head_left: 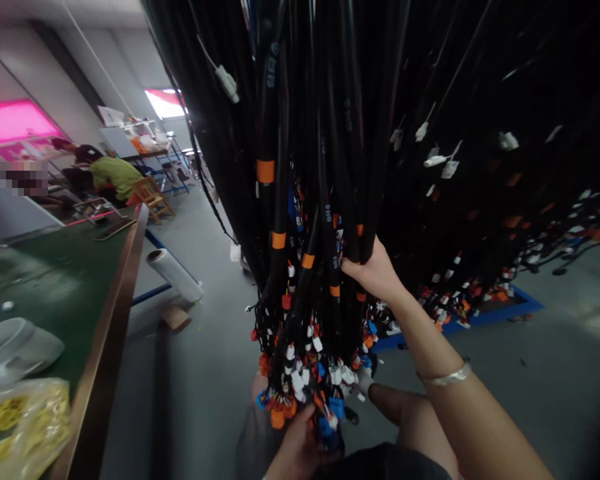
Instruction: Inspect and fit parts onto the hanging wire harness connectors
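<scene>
Cables: A big bunch of black cables (330,167) hangs down from the top of the frame and fills the middle and the right. Some have orange bands around them.

Plugs: Lots of small plugs (305,373) in orange, white, blue and red dangle at the low ends of the cables, in the lower middle of the frame.

Right hand: The right hand (375,270) is in the middle of the frame. Its fingers are curled tight around a few cables, likely to hold them apart from the rest of the bunch. A silver bracelet (447,377) sits on that wrist.

Left hand: The left hand (300,447) is at the bottom middle. It is closed around the lowest plugs from below, maybe to keep them from swinging. The plugs hide the fingertips, so how tight the hold is cannot be told.

Knee: The person's knee (405,410) shows just under the plugs, so the person seems to be low down, close to the cable ends.

Table: A long green table (70,267) runs down the left of the frame. A yellow bag (20,420) lies on its near corner.

Roll: A roll of clear wrap (175,273) leans beside the table, left of the middle.

Other person: Someone in a green top (113,175) sits far off in the upper left, well apart from the cables.

Floor: The floor (205,373) is grey. A blue base (520,303) shows under more cables at the right.
</scene>
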`<state>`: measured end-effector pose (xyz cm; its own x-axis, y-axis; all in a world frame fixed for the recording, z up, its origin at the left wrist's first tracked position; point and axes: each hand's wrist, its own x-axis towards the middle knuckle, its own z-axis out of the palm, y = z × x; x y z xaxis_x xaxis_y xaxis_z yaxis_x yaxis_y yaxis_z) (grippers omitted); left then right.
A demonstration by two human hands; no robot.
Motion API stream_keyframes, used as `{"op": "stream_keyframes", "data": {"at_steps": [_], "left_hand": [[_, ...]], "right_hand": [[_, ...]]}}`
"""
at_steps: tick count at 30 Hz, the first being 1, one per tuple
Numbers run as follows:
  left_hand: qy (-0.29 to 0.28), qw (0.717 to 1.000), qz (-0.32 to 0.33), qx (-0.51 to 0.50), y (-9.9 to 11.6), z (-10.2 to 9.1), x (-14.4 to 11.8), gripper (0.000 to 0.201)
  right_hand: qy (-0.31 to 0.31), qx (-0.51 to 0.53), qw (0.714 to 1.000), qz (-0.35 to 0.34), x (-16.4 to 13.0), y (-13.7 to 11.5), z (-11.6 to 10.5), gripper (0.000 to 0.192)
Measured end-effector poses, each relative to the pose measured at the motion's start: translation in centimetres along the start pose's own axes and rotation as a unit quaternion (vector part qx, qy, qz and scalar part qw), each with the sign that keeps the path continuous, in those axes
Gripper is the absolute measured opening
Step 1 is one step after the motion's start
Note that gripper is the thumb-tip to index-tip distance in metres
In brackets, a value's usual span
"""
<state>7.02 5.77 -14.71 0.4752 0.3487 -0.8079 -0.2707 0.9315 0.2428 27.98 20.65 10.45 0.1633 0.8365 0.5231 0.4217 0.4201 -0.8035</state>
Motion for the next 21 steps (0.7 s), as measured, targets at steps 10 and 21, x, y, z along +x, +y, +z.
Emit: {"op": "stream_keyframes", "data": {"at_steps": [10, 21], "left_hand": [[-0.092, 0.99, 0.001, -0.106, -0.2, 2.5, -5.1, 0.05], [-0.096, 0.984, 0.016, -0.152, 1.7, 3.5, -7.5, 0.05]], "right_hand": [[0.007, 0.016, 1.0, -0.006, 0.0, -0.4, -0.2, 0.034], [0.02, -0.028, 0.999, 0.018, -1.1, 0.2, -1.0, 0.04]]}}
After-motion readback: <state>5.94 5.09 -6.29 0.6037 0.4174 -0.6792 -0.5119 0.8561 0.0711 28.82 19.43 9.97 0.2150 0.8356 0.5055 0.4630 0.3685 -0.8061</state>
